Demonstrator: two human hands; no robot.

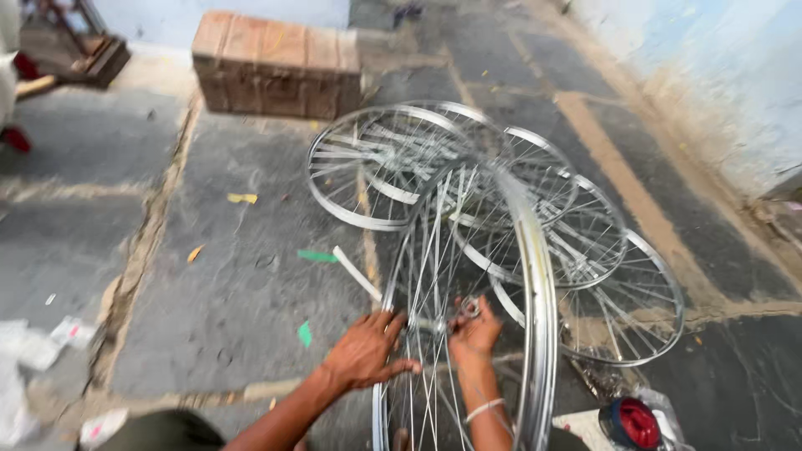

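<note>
A: Where are the hands?

B: Both are at the middle of an upright silver spoked bicycle wheel rim (468, 276) standing on the stone floor (234, 276). The left hand (365, 351) is spread against the spokes, fingers loose and apart, pressing rather than gripping. The right hand (474, 334) reaches in from the far side and its fingers close on the small metal hub (468, 307) at the centre.

A: Anything on the wrist?

B: A thin pale band (484, 409) circles the right wrist.

A: And around the wheel?

B: Just behind it, several more silver spoked rims (401, 159) lie flat, overlapping one another in a loose pile. A white stick (355, 271) lies on the floor beside them, with green and yellow scraps (317, 255) near it. A round red-and-dark tin (635, 423) sits at the lower right. Further back, a worn brown wooden box (276, 63) stands near the pale blue wall (710, 75).
</note>
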